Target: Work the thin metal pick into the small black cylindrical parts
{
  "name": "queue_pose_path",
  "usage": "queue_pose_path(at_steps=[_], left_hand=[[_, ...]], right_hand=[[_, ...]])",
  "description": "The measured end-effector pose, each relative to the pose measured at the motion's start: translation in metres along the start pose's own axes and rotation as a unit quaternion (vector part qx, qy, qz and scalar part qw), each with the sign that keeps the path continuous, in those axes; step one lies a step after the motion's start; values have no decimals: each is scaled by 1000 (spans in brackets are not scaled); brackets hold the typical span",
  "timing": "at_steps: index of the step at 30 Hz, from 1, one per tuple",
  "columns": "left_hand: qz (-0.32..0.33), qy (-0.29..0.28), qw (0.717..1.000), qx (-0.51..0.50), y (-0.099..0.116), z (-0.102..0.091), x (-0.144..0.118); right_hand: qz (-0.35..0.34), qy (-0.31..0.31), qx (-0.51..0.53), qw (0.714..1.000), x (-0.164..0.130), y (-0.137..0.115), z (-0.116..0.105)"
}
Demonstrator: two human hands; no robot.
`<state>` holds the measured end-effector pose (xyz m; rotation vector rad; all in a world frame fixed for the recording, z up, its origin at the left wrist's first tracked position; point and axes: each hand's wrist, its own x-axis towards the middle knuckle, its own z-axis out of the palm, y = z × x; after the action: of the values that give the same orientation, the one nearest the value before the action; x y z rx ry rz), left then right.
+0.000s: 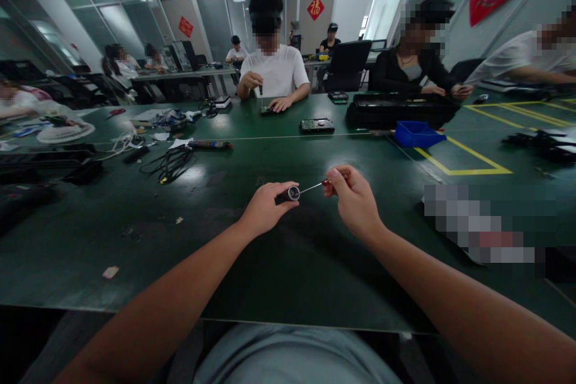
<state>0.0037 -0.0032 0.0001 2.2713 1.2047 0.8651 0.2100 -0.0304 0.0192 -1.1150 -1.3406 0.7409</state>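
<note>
Grip, left: fingers of my left hand (264, 205) are closed round a small dark cylinder (291, 193), its shiny round end turned toward my other hand so that end is open to the tool.
Grip, right: my right hand (353, 199) pinches the reddish handle of a thin screwdriver (324, 183), thumb and fingers together on it; a light pinch like this suits a slim tool, I judge.
Tool and part: the metal shaft runs from my right hand across to the cylinder's bright end, its tip at or in that end; whether it has gone in I cannot tell.
Height: both hands hang just above the green table (279, 264), close together in front of me, forearms stretched out, probably so I can sight along the shaft.
Across the table: a person in a white shirt (274, 69) sits facing me, holding a tool upright over a small part; a circuit board (317, 125) lies well apart from my hands, beyond a thin line across the tabletop.
Right side: a blue tray (418, 133) sits at the corner of a yellow marked box, beside a long black case (400, 109).
Left side: a tangle of black cable (168, 163) and a second screwdriver (209, 144) lie far from my reach.
</note>
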Motion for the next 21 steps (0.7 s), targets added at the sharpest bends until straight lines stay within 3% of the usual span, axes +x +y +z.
queue_pose_path(at_steps=[14, 21], left_hand=[[9, 9, 1000, 5, -4, 3, -1], [5, 19, 1000, -3, -10, 2, 0]], right_hand=[[-26, -21, -116, 993, -4, -14, -2], [-62, -98, -119, 986, -3, -9, -5]])
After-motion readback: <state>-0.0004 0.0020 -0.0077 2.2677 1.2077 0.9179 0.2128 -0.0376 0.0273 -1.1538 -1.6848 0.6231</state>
